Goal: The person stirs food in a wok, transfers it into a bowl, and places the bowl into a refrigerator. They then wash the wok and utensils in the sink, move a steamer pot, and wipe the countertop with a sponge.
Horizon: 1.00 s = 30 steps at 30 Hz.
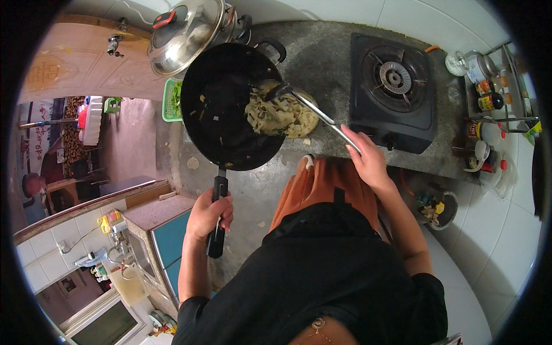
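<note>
My left hand point(211, 213) is closed round the long black handle of a dark wok point(220, 125), which looks tilted. At the wok's right rim lies a pile of cooked food in pale strips with bits of green point(286, 113); it covers most of what holds it, perhaps a plate on the counter. My right hand point(366, 157) grips the metal handle of a spatula point(317, 111), whose dark head rests at the food's upper edge. A few small scraps stick to the wok's inside.
A gas stove point(393, 90) with a bare burner stands on the grey counter point(310, 43) to the right. A large lidded steel pot point(189, 36) and a green basket of leafy greens point(172, 101) are at the upper left. Bottles and jars point(489, 101) fill a rack at the far right.
</note>
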### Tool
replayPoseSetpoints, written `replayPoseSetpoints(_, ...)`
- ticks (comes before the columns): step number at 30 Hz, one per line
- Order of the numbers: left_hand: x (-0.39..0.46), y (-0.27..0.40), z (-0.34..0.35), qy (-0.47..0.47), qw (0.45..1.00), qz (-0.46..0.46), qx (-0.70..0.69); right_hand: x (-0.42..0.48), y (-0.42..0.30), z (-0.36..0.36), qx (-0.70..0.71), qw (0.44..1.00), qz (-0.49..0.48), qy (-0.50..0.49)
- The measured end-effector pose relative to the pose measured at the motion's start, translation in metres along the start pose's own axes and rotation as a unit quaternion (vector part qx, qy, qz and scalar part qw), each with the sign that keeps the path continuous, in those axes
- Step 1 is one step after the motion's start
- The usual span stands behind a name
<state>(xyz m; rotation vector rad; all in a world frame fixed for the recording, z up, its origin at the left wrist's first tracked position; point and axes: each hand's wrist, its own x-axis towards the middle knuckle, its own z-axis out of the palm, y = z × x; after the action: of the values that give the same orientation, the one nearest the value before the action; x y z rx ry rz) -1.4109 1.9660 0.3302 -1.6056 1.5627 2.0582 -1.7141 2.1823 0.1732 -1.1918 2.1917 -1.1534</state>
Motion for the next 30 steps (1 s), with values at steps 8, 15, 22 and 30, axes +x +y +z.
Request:
replayPoseSetpoints(8, -0.003, 0.001, 0.011, 0.057, 0.994, 0.003, 0.089, 0.030, -0.011, 0.021, -0.071, 0.996, -0.056, 0.005)
replayPoseSetpoints(15, -0.002, 0.005, 0.011, 0.076, 0.983, 0.023, 0.165, 0.012, 0.011, 0.025, -0.136, 0.987, -0.078, 0.033)
replayPoseSetpoints(22, 0.000, 0.012, 0.013, 0.089, 0.986, 0.021, 0.143, -0.018, 0.034, 0.006, -0.141, 0.990, -0.002, 0.001)
replayPoseSetpoints(30, 0.000, 0.016, 0.008, 0.063, 0.989, 0.030, 0.127, -0.036, 0.041, 0.000, 0.029, 0.999, 0.040, 0.017)
